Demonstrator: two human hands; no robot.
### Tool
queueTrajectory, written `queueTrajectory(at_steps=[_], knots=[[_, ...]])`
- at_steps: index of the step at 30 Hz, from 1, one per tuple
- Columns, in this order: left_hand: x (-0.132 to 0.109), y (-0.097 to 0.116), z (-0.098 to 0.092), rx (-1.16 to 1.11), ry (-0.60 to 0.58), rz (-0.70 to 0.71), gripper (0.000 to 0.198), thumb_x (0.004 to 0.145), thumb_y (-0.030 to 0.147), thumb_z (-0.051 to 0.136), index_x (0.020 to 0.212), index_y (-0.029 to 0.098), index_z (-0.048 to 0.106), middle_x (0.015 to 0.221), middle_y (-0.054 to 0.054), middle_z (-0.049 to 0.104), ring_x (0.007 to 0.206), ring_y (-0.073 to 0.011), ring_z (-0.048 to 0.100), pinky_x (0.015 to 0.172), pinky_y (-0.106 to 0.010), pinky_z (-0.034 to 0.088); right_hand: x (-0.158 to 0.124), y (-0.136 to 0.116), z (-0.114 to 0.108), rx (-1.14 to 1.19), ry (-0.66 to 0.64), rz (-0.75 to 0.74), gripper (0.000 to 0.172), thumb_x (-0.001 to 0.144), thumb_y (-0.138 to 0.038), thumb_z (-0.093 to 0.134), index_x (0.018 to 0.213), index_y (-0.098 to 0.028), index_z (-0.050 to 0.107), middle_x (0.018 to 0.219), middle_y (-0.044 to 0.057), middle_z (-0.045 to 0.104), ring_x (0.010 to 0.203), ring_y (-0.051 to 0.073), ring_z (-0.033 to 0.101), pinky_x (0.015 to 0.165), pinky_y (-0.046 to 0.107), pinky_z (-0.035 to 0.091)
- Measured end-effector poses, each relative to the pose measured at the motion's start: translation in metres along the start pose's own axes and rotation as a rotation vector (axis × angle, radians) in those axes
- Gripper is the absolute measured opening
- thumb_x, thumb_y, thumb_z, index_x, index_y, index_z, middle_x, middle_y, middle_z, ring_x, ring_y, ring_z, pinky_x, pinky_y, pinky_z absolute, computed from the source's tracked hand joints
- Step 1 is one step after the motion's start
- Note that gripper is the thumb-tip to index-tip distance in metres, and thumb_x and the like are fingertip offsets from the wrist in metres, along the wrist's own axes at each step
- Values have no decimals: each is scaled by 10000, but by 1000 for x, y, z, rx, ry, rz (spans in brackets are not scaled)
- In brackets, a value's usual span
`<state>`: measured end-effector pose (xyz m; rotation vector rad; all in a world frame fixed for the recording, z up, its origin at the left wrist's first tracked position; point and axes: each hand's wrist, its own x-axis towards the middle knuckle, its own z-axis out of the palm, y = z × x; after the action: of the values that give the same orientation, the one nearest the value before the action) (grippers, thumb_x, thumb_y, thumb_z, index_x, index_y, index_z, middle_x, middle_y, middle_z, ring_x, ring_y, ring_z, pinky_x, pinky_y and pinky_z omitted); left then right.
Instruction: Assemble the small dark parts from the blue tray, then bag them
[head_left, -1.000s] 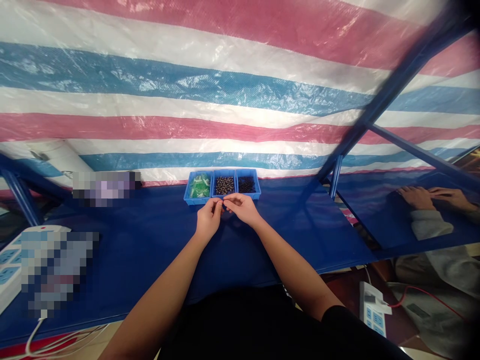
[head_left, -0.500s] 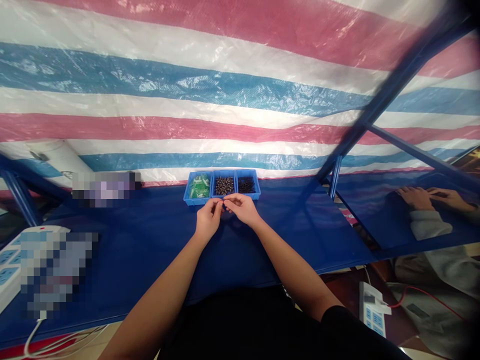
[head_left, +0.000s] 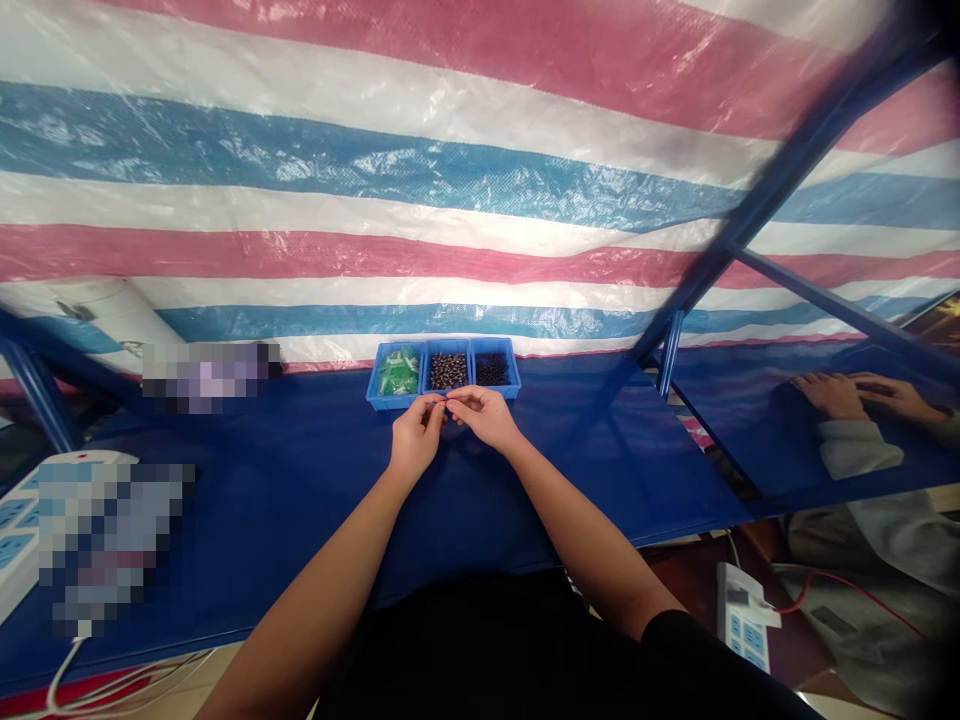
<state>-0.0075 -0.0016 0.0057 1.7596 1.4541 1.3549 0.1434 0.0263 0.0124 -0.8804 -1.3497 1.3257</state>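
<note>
My left hand [head_left: 415,437] and my right hand [head_left: 485,415] meet over the blue table [head_left: 300,500], just in front of three small blue bins. Both hands are pinched, fingertips touching each other around something too small to make out. The left bin [head_left: 397,372] holds green and clear pieces. Small dark parts fill the middle bin [head_left: 448,370], and the right bin [head_left: 494,368] also holds dark parts.
A striped plastic sheet [head_left: 450,170] hangs behind the table. A white power strip [head_left: 19,520] lies at the left edge. Blue frame bars [head_left: 757,200] rise on the right. Another person's hands [head_left: 862,395] rest on the neighbouring table. A second power strip [head_left: 742,615] lies on the floor.
</note>
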Motion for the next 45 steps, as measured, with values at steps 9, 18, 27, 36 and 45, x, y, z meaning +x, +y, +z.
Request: queueTrajectory(at_steps=[9, 18, 27, 36, 45], knots=[[-1, 3, -1, -31, -11, -24, 295, 890, 444, 531, 1047, 209, 615, 754, -12, 686, 662, -149, 652, 647, -256, 506, 1, 1, -1, -19, 16, -17, 338, 717, -414, 728, 947, -168, 702, 808, 39, 694, 633, 123, 613, 624, 272, 531], [-1, 1, 0, -14, 0, -31, 258, 906, 440, 502, 965, 212, 607, 716, 3, 658, 643, -139, 634, 652, -252, 492, 0, 1, -2, -28, 0, -9, 347, 720, -413, 734, 961, -164, 709, 795, 41, 696, 616, 120, 605, 616, 270, 524], [-1, 2, -1, -11, -31, -21, 237, 917, 414, 492, 995, 216, 597, 720, 11, 654, 649, -132, 630, 655, -241, 481, 0, 0, -2, -59, -14, -21, 315, 745, -388, 718, 958, -156, 716, 802, 47, 702, 614, 116, 603, 615, 262, 515], [-1, 1, -1, 4, -19, 4, 255, 917, 424, 492, 931, 209, 629, 715, 4, 663, 643, -135, 638, 653, -244, 499, 0, 0, -1, -18, -11, -34, 307, 738, -383, 726, 945, -159, 701, 788, 37, 690, 610, 114, 605, 612, 258, 521], [-1, 1, 1, -21, 2, -13, 283, 887, 431, 545, 1045, 208, 619, 741, -3, 683, 654, -142, 656, 629, -241, 507, 1, 0, -2, 6, -2, -40, 303, 737, -379, 724, 938, -155, 689, 806, 41, 687, 643, 121, 621, 628, 263, 535]])
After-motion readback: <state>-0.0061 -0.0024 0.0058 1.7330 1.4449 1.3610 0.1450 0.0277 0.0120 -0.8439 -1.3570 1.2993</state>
